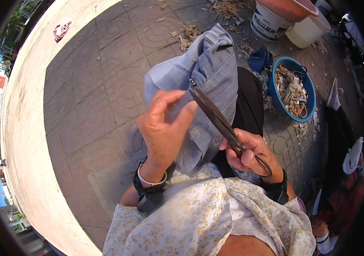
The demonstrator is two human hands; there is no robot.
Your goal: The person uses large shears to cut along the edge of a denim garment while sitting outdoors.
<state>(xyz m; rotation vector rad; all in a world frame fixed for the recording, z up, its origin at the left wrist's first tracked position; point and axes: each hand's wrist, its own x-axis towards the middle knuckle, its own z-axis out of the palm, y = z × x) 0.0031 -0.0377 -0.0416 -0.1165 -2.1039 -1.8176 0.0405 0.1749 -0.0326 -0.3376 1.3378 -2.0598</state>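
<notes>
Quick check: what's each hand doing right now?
Left hand: open, thumb and forefinger apart, nothing visible between them.
Right hand: closed around the scissors at the handle end.

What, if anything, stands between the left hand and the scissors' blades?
Nothing visible. The left hand has its thumb tip beside the blades of the scissors; whether they touch is unclear. The grey-blue cloth lies beneath, not between.

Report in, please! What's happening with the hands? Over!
Right hand gripping dark scissors. Left hand open near their tips. Grey-blue cloth draped beneath. Possibly in the way: left thumb, very close to the scissors.
</notes>
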